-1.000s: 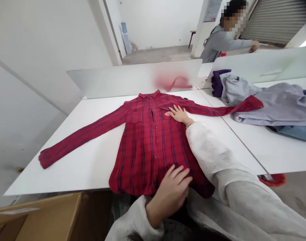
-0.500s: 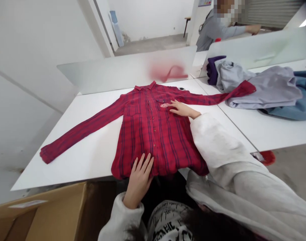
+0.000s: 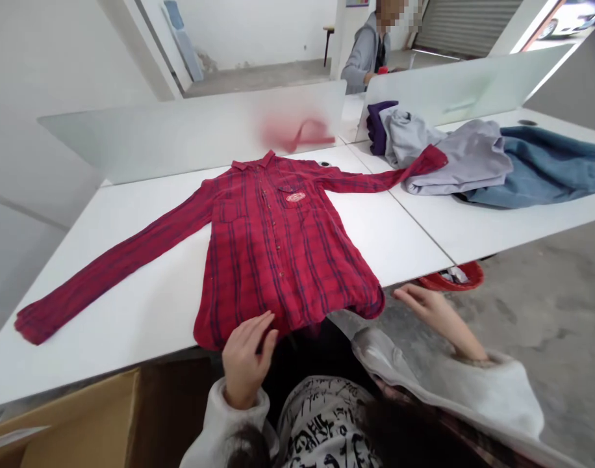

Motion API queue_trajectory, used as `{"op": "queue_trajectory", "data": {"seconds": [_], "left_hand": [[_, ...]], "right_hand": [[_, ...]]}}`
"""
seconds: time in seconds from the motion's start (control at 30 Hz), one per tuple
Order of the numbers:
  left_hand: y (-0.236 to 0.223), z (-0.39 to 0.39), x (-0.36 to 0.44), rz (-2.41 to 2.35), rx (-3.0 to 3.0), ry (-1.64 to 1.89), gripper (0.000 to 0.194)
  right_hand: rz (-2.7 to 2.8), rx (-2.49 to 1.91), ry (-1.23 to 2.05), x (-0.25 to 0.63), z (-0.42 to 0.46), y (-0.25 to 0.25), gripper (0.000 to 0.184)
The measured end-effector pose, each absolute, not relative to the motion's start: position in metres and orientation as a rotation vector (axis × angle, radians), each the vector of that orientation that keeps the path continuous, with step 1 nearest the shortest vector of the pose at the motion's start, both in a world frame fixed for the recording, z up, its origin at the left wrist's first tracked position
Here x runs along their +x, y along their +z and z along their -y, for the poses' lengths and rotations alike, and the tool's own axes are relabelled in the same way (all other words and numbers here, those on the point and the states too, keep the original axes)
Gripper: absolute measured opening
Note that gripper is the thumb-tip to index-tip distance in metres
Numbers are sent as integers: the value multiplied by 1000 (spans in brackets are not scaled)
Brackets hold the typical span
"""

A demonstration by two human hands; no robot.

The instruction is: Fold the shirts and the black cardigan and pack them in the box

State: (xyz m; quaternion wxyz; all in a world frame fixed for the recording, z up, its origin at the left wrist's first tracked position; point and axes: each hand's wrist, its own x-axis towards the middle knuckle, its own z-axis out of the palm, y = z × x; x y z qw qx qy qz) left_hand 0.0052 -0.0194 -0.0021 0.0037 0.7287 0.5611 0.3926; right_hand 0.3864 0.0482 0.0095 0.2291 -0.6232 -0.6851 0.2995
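A red plaid shirt (image 3: pixel 273 240) lies face up, buttoned, with both sleeves spread wide and its bottom hem hanging over the table's near edge. A pale round patch (image 3: pixel 295 197) shows on one chest pocket. At the hem's middle is my left hand (image 3: pixel 246 357), fingers stretched and thumb apart, seeming to rest lightly against the cloth without gripping it. My right hand (image 3: pixel 431 312) hovers off the table to the right of the shirt's lower corner, touching nothing, fingers extended.
Folded grey garments (image 3: pixel 477 159) and a blue one (image 3: pixel 555 166) lie right, under the shirt's cuff. Frosted dividers (image 3: pixel 180 133) line the white table (image 3: pixel 156 286). A cardboard box (image 3: pixel 83 422) stands lower left, a red basket (image 3: pixel 468 276) below right. Another person (image 3: pixel 363 55) is behind.
My right hand has left the chest patch and moved down and right, past the shirt's hem. My left hand stays by the hem, its thumb now spread. The view has shifted right.
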Motion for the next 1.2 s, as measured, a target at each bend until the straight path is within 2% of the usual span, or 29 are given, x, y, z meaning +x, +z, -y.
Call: {"op": "queue_trajectory", "data": {"seconds": [0.1,0.2,0.3,0.4,0.53,0.67,0.83,1.03,1.1,1.2], "left_hand": [[-13,41,-27,-2158,1578,1479,27],[-29,59,-63,-2421,948,1380,39],[-47,63,-80,-2276,689,1280,44],[-60,54,-72,-1936,498,1494,51],[-61,51,-63,-1755,485,1493,49],[-56,59,-73,-1732,527,1614,48],[-55,50,-61,-1702,399,1654,51],[-45,50,-44,-1699,289,1725,41],[-40,59,-52,-1714,326,1659,42],[-32,70,-71,-1771,427,1377,53]], "right_hand": [[1700,-1659,1005,377,-28,-25,54],[1557,-1540,1120,358,-24,-45,65],[1473,-1513,1206,342,-30,-51,62],[1355,-1492,1245,334,-38,-51,56],[1228,-1423,1330,340,-40,-42,49],[1142,-1417,1249,354,-38,-28,46],[1183,-1421,1169,354,-44,-19,51],[1176,-1393,1048,355,-46,-11,27],[1145,-1430,987,363,-43,-7,24],[1236,-1484,947,380,-41,-5,24]]}}
